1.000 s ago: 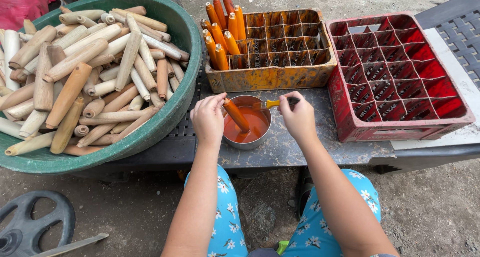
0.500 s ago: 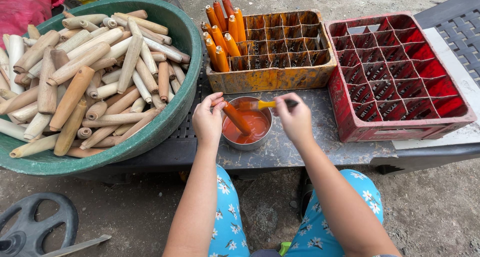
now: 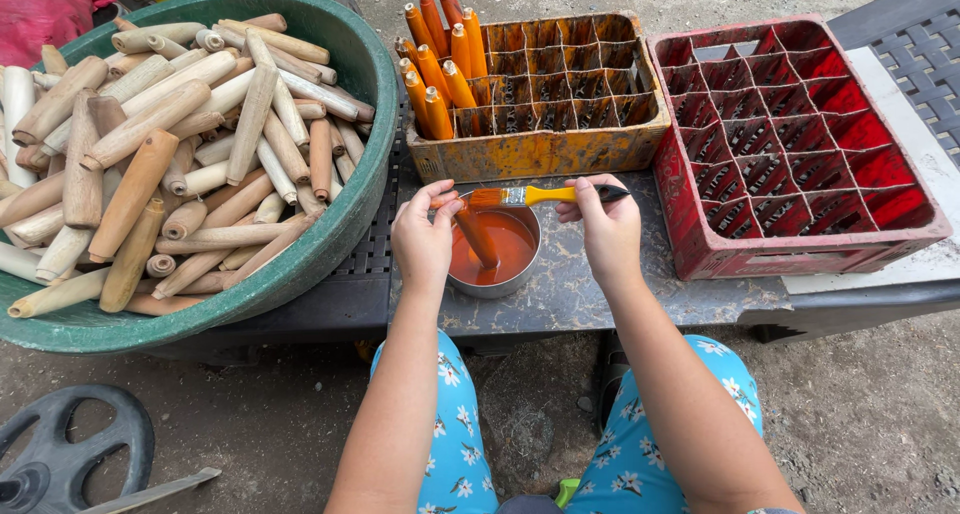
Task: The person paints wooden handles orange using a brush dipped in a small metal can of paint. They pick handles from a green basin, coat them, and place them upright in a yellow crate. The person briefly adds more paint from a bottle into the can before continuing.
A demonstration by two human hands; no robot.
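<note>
Because the wooden handle [image 3: 476, 236] stood tilted in the paint bowl [image 3: 497, 251] at frame centre, drips fell back inside; the left hand [image 3: 424, 239] pinched its top in a narrow grip (fingertips only), while the right hand [image 3: 603, 226] held the brush [image 3: 530, 195] against it.

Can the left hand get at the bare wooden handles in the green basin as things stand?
Probably not yet: the left hand holds a wooden handle in the paint bowl. The green basin sits open just beside it, nothing between.
</note>
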